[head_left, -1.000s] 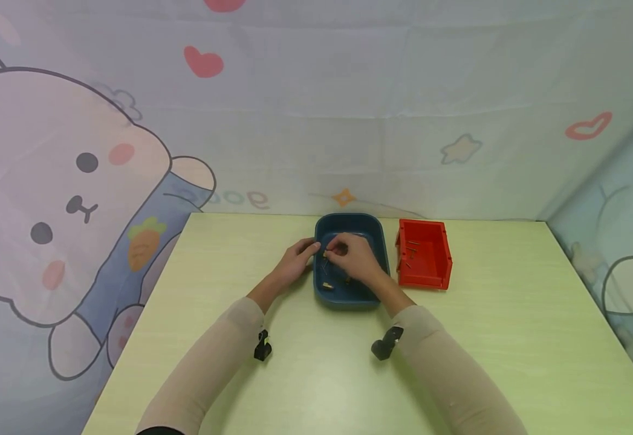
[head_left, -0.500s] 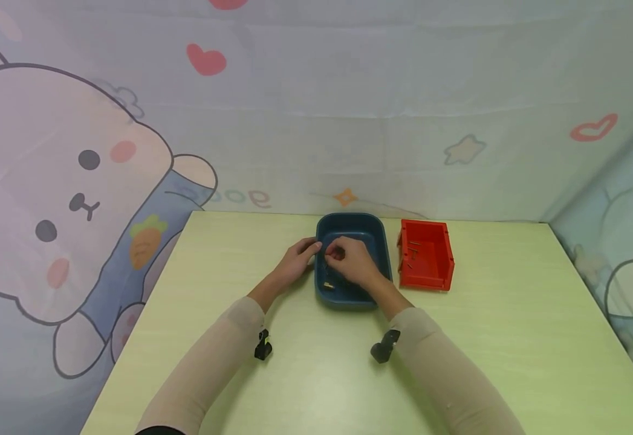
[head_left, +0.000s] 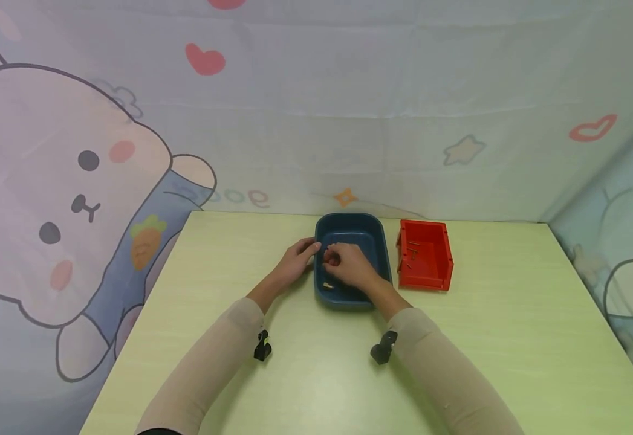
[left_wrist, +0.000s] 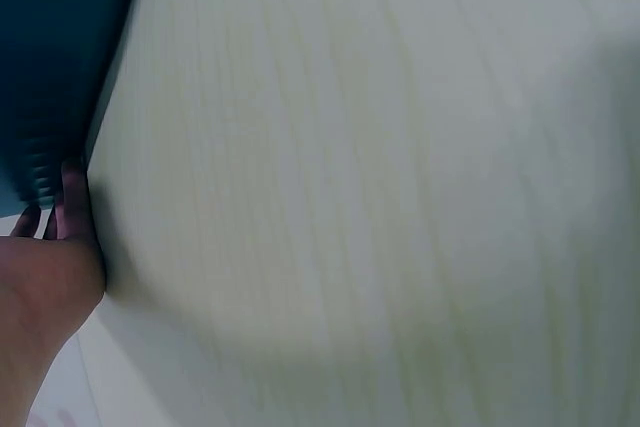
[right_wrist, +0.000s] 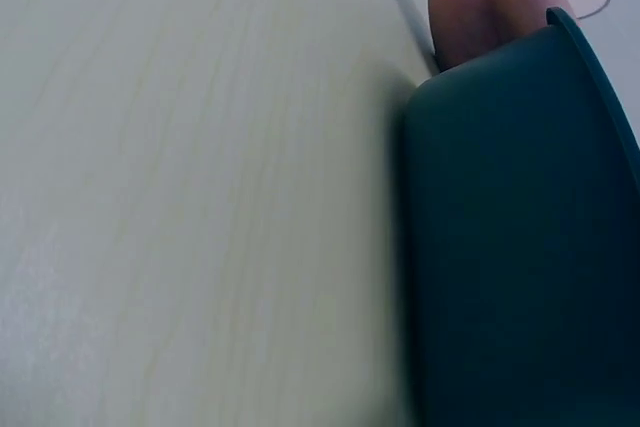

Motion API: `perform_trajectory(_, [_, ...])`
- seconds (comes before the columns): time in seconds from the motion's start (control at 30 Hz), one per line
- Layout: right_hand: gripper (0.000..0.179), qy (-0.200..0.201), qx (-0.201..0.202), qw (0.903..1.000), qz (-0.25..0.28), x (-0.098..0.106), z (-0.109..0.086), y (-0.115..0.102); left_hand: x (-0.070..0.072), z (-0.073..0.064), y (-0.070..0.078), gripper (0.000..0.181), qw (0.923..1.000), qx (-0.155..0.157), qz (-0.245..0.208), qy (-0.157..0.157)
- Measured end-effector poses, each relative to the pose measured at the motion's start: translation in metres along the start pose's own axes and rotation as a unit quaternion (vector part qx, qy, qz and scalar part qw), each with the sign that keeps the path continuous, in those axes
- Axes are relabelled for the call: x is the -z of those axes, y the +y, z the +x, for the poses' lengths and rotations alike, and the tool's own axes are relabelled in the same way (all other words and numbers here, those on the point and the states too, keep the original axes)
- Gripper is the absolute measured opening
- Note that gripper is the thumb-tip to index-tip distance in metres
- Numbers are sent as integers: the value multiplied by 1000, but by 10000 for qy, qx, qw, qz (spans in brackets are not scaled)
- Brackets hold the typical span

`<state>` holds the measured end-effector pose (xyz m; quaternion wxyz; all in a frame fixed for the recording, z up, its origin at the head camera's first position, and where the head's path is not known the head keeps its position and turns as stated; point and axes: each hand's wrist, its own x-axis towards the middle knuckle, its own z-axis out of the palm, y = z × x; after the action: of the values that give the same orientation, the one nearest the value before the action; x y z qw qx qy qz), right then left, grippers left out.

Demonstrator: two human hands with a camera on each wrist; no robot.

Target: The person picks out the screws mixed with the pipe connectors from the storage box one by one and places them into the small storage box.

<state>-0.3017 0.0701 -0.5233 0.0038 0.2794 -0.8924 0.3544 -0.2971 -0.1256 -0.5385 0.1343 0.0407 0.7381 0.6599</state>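
Observation:
A dark blue plastic bin [head_left: 353, 302] stands near the back of the table. My left hand [head_left: 293, 261] holds its left side, the thumb at the rim. In the left wrist view the fingers [left_wrist: 75, 202] of that hand lie along the bin's outer wall. My right hand [head_left: 351, 266] is inside the bin, fingers bent and thumb and index near each other by the left wall. Whether a small piece is between these fingertips I cannot tell. Below them a small brass-coloured fitting [head_left: 328, 286] lies on the bin floor. In the right wrist view the bin's wall hides this hand's fingers.
Right of the blue bin stands a red open-front parts bin [head_left: 430, 281] with several thin brass-coloured pins [head_left: 414, 254] in it. Both stand on a pale wood-grain table [head_left: 316, 374]. A printed cloth [head_left: 305, 121] hangs behind the table's back edge.
My right hand has shifted slightly down inside the blue bin; the brass-coloured piece seen at its fingertips a second ago no longer shows clearly. My left hand stays at the rim.

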Motion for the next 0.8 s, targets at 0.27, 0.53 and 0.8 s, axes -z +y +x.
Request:
perform_trajectory(0.27, [8,-117,234,9992,-316,-3,2,4,0,2,-3,59,10000,-9,-39,27])
perform_trajectory(0.53, [9,-365,210,9973,-603,-5,2,6,0,0,-1,60,10000,8,-89,-6])
perform_trajectory(0.8, [10,-430,281,9958,-759,-6,1,6,0,-1,0,59,10000,-6,-50,-21])
